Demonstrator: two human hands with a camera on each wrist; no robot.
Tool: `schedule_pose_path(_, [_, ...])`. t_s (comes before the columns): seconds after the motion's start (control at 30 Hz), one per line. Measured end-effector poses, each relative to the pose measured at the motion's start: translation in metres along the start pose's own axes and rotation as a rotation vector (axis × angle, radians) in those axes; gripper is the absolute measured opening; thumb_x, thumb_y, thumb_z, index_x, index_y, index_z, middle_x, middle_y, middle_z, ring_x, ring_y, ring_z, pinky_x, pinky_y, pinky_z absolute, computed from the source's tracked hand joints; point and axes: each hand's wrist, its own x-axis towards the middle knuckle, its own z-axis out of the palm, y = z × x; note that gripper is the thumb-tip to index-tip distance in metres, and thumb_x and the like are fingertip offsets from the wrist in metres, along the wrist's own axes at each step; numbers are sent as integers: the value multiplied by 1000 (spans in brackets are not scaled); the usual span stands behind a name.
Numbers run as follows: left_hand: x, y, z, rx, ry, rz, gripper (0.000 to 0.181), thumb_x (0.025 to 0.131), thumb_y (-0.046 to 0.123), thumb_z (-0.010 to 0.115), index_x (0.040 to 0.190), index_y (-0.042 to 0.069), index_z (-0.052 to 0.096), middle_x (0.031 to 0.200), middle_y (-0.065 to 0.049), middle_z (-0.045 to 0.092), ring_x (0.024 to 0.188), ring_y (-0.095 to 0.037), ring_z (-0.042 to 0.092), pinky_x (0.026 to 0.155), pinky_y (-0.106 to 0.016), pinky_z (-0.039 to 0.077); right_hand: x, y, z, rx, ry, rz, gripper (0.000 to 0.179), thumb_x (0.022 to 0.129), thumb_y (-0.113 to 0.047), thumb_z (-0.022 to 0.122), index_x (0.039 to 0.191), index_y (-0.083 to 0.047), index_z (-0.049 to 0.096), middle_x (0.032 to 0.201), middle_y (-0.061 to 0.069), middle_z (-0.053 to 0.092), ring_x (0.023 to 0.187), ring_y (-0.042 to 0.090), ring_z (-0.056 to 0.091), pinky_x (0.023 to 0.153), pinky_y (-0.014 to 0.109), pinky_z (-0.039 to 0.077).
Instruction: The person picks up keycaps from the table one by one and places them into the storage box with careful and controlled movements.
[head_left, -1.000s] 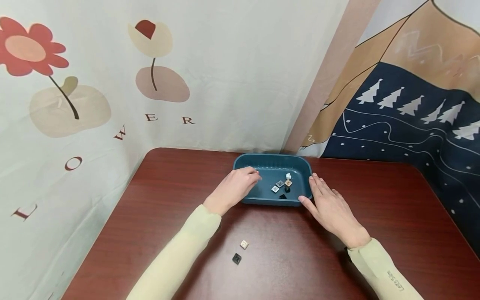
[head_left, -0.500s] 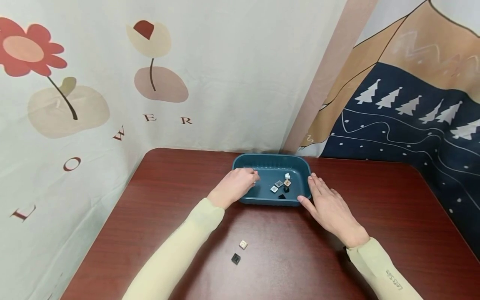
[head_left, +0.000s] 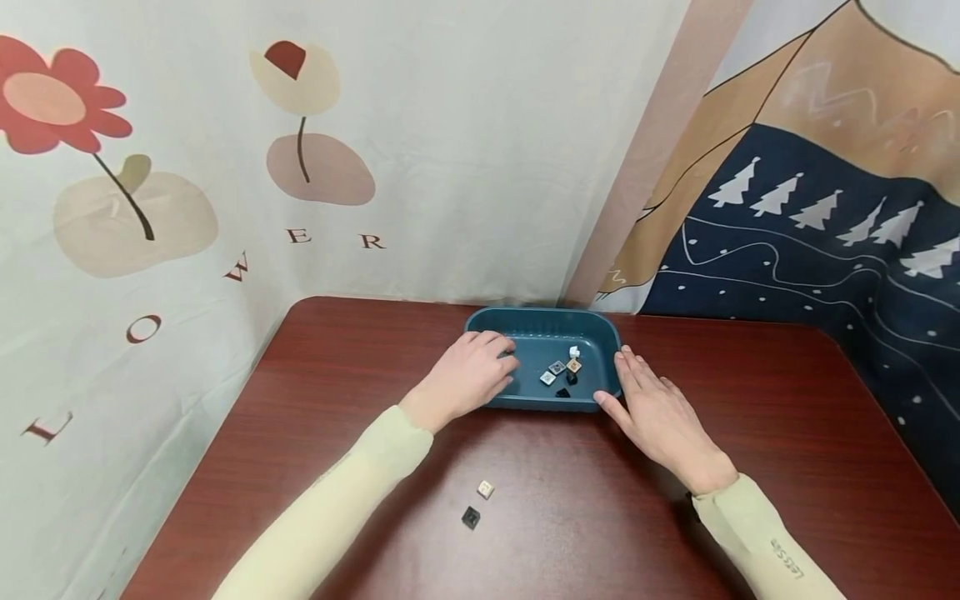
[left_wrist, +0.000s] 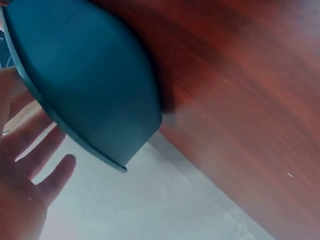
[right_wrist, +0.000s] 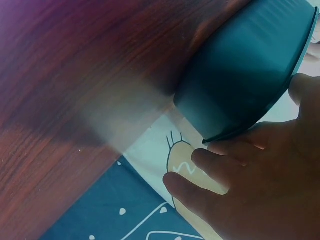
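A teal plastic bin (head_left: 547, 405) stands at the far side of the table. Inside it, right of centre, lie several small keycaps in white, grey, tan and black, such as a white one (head_left: 548, 378). My left hand (head_left: 468, 371) reaches over the bin's left rim with loosely bent fingers, hiding that end of the bin. In the left wrist view its fingers (left_wrist: 37, 135) spread apart by the rim, and nothing shows between them. My right hand (head_left: 667, 425) lies with extended fingers against the bin's right end, thumb at the front corner.
Nearer on the brown table (head_left: 360, 350) sit a cream keycap (head_left: 485, 489) and a black keycap (head_left: 471, 517), close together. Behind the table's far edge hangs a printed curtain (head_left: 480, 167), with a navy and tan one on the right.
My left hand first dips a little lower at the bin's left end, then its fingers lift and loosen. The right hand stays put, and the keycaps in view stay where they were.
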Motion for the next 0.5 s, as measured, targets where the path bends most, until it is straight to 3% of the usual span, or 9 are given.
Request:
schedule_pose_path(0.37, [-35, 11, -12, -11, 257, 130, 25, 93, 20, 76, 116, 12, 75, 137, -11, 63, 128, -29, 58, 105, -44, 49, -2, -1, -1, -1, 3, -5, 81, 106, -52, 52, 157, 8, 33, 165, 25, 28, 150, 46, 30, 113, 67, 33])
schedule_pose_path(0.5, [-45, 19, -13, -30, 274, 170, 29, 92, 22, 76, 120, 12, 73, 141, -12, 61, 131, -29, 57, 105, -42, 49, -1, -1, -1, 0, -3, -2, 82, 106, -53, 50, 158, 8, 31, 166, 25, 27, 151, 46, 30, 112, 68, 33])
